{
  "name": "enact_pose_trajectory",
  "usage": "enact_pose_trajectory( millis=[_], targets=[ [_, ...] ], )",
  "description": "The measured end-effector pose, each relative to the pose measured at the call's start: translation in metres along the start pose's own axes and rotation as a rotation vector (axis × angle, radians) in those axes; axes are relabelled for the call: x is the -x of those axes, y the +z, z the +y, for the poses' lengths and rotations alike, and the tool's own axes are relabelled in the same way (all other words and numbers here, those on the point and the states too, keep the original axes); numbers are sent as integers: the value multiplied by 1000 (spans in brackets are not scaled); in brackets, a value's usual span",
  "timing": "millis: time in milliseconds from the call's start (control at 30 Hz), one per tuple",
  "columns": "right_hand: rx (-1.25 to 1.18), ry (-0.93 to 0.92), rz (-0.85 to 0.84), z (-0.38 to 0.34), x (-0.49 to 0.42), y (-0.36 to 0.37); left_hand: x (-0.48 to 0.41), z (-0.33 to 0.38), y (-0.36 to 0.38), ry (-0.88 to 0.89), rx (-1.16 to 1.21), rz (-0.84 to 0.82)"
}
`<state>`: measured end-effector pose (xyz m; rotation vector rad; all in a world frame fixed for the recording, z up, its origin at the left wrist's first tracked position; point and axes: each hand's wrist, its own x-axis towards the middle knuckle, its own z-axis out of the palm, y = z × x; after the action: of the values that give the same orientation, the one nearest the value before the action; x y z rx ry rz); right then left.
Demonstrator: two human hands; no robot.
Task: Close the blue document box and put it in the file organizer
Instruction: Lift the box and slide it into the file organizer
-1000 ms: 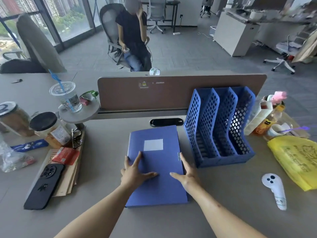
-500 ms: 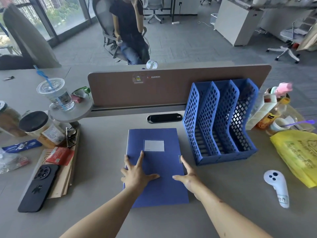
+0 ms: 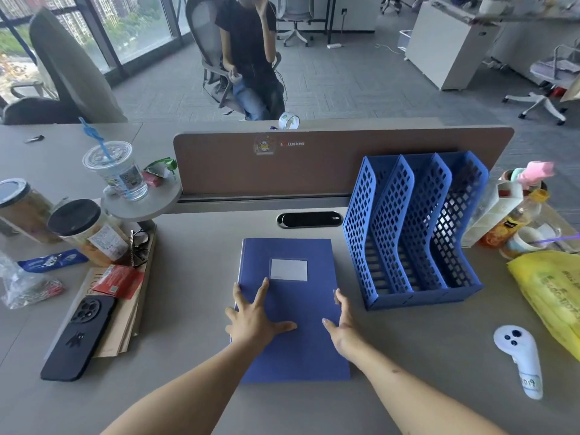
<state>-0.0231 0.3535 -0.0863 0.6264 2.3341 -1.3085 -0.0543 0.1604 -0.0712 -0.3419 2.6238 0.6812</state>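
Observation:
The blue document box (image 3: 301, 350) lies flat and closed on the grey desk, a white label on its lid. My left hand (image 3: 254, 318) rests palm-down on the lid's left half with fingers spread. At the box's right edge sits my right hand (image 3: 343, 324), fingers along the side near the small clasp and thumb on the lid. Just to the right of the box stands the blue file organizer (image 3: 414, 233), a mesh rack with three slots that look empty.
A black phone (image 3: 78, 337) on a brown envelope, jars and a plastic cup (image 3: 117, 172) crowd the left. A white controller (image 3: 518, 359) and a yellow bag (image 3: 552, 296) lie right. A brown divider panel (image 3: 314, 164) stands behind; a seated person is beyond.
Both hands have stayed on the box with barely any shift. My head has moved a little, so the view differs slightly. The box has stayed in place.

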Motion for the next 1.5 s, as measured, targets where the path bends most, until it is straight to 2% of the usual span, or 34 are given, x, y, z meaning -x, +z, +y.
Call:
enact_pose_trajectory(
  millis=[167,300,467,633,867,1000,1233,1400,1500],
  targets=[
    [-82,-86,-33,-10,11,8,-1,-16,-6,21,99,25],
    [-74,-201,37,-33,19,9,2,-32,-16,67,244,86],
    [-9,-313,62,-75,38,-19,2,-35,-39,186,453,148],
    [-43,-418,62,-115,63,-74,6,-5,-62,389,568,171],
    [78,-481,169,-132,132,-160,24,60,-62,662,629,39],
    [62,-506,321,-118,176,-195,44,104,-46,779,633,-60],
    [288,-454,620,-98,215,-221,78,172,-23,893,607,-233],
    [286,-460,731,-93,218,-233,79,218,-40,969,594,-378],
    [305,-463,762,-94,209,-235,74,241,-60,932,578,-444]
  ],
)
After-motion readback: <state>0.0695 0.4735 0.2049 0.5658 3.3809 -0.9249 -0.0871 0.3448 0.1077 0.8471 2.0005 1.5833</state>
